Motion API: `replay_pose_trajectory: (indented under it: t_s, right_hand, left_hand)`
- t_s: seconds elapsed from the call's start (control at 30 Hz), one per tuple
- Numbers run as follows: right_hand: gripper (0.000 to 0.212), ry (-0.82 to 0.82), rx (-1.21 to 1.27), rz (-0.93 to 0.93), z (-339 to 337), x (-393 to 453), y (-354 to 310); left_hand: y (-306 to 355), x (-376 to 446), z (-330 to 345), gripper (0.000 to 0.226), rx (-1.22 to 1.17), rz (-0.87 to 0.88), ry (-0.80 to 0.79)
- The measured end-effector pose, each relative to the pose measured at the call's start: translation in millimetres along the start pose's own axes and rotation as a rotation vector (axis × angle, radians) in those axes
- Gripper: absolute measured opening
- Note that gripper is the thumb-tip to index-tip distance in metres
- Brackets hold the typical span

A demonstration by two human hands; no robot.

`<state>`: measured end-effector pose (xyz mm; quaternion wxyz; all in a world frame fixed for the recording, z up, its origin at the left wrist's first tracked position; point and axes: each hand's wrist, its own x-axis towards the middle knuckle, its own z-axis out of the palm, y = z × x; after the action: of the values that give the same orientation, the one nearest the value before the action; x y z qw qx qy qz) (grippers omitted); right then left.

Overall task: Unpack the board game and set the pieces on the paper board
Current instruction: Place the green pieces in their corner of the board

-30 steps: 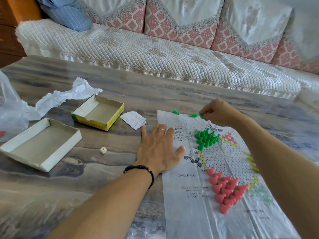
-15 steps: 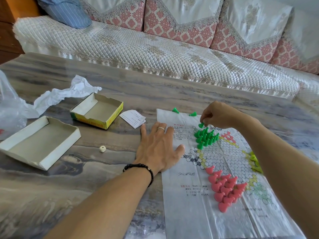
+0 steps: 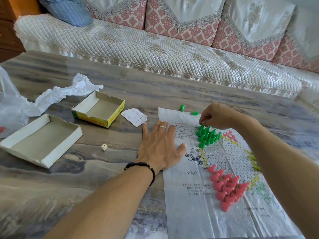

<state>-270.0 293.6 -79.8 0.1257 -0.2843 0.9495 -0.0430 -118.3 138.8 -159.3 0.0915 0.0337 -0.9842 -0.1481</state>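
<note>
The paper board (image 3: 198,213) lies flat on the table, printed with a star of circles. My left hand (image 3: 160,147) presses its left edge with straight fingers. My right hand (image 3: 215,116) hovers at the far tip of a cluster of green pieces (image 3: 207,135) and pinches one green piece there between its fingertips. Two loose green pieces (image 3: 182,107) (image 3: 195,112) lie at the board's far edge. A group of red pieces (image 3: 226,187) stands nearer me. Yellow pieces (image 3: 254,159) show partly behind my right forearm.
The open yellow game box (image 3: 86,114) and its white lid (image 3: 46,159) sit at the left, with a small white die (image 3: 104,147) between them and my left hand. A folded paper slip (image 3: 134,116), crumpled white paper (image 3: 60,94) and a plastic bag (image 3: 10,107) lie farther left. A sofa (image 3: 155,49) runs behind the table.
My right hand picked a green piece from the board's far edge and brought it toward me, down to the green cluster. My left hand stayed pressed on the board.
</note>
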Motion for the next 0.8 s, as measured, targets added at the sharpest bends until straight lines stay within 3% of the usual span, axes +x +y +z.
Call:
replay_pose_trajectory:
  t_s: [0.3,0.53,0.67,0.8]
  right_hand:
    - [0.023,0.300,0.061,0.025,8,21,0]
    - [0.033,0.292,-0.097,0.048,24,47,-6]
    - [0.046,0.310,-0.053,0.063,18,41,-6]
    - [0.025,0.345,0.061,0.045,1,26,1]
  left_hand:
    - [0,0,0,0.065,-0.016,-0.003,-0.011]
    - [1,-1,-2,0.064,-0.012,-0.003,-0.026]
    - [0,-1,-1,0.064,-0.009,0.003,-0.021]
    - [0,-1,-1,0.064,-0.014,0.002,-0.016]
